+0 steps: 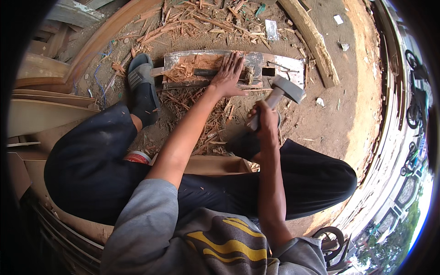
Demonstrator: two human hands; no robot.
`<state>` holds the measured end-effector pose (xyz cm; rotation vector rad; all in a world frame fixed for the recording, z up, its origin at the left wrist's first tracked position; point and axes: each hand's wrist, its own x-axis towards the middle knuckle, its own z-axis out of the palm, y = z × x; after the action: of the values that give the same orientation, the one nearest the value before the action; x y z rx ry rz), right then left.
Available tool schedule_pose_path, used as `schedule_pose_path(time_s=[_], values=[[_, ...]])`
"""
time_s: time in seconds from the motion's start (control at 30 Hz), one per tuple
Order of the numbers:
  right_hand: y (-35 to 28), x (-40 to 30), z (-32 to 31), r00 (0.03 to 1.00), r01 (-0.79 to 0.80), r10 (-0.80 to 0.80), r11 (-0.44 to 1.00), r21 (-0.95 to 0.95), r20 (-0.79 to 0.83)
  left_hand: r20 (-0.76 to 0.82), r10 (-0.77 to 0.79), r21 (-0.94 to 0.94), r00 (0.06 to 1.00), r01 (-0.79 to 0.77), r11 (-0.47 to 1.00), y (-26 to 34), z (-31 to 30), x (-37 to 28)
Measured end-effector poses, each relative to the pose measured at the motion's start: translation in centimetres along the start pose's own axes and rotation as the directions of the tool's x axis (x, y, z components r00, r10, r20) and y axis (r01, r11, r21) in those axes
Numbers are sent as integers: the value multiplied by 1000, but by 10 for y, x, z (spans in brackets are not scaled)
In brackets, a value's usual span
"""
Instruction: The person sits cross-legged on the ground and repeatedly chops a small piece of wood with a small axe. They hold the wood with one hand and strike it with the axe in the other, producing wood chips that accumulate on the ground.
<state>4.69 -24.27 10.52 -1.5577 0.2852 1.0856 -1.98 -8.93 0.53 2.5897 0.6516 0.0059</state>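
A low, weathered wooden block (280, 57) with worn paint lies across the ground before me. My left hand (228, 74) rests palm down on it, fingers slightly spread, gripping nothing. Beside those fingers a dark flat bar (203, 72) sits among wood chips (180, 71) on the block; its right part is hidden under the hand. Further right are a frayed fibrous bit (249, 75), a dark square hole (268, 71) and a few nails (285, 67). My right hand (266, 118) grips a wooden-handled hammer (288, 88), its slightly blurred metal head over the block's near right edge.
Splintered wood (192, 24) litters the soil beyond the block. A rough timber (314, 44) lies at the right, curved wooden frames (99, 37) at the left. My sandalled foot (141, 67) touches near the block's left end. A wooden box (213, 164) and a red-white tub (137, 156) are by my legs.
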Motion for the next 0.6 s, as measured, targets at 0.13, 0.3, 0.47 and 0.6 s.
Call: schedule_pose_path(time_s=[0.13, 0.3, 0.47, 0.6], values=[[0, -3, 15, 945, -202, 218, 975, -90, 244, 16, 31, 76, 999, -32, 997, -27, -8, -9], [-20, 16, -16, 952, -259, 217, 947, 192, 214, -63, -19, -5, 998, 18, 1000, -26, 2, -11], [-33, 11, -7, 997, 55, -39, 961, 271, -62, -39, -49, 96, 998, 52, 994, -19, -4, -12], [1, -7, 23, 978, -51, 91, 977, -208, 190, 105, -186, 322, 977, 144, 936, 4, -24, -14]])
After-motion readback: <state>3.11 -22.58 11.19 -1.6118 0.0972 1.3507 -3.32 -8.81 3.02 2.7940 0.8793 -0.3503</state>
